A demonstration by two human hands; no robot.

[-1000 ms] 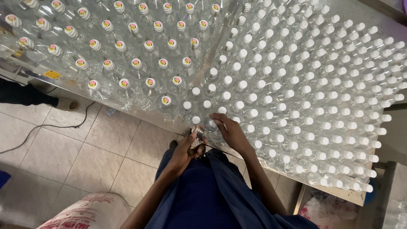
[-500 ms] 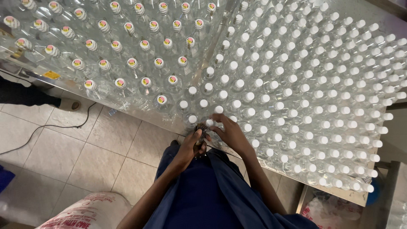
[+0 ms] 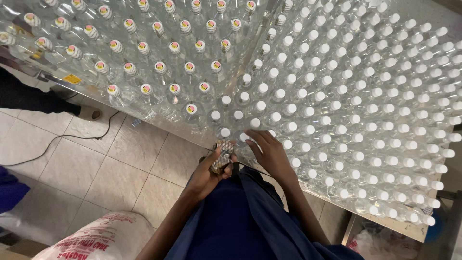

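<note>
I look straight down on a metal table (image 3: 346, 212) crowded with clear plastic bottles. My left hand (image 3: 208, 174) grips a small stack of patterned round seals (image 3: 222, 155) at the table's near edge. My right hand (image 3: 270, 153) rests on the white-capped bottles (image 3: 337, 115) in the front row, fingers curled toward a cap beside the stack. Further left stand bottles with coloured seals (image 3: 159, 67) on their tops.
A tiled floor (image 3: 96, 163) lies below the table edge with a black cable (image 3: 62, 139) across it. Another person's dark sleeve and shoe (image 3: 89, 113) show at left. A printed white sack (image 3: 101, 238) sits at bottom left, a plastic bag (image 3: 385, 243) under the table at right.
My hands have stayed together at the table's near edge. My right hand has shifted slightly onto the front caps while the left keeps the stack.
</note>
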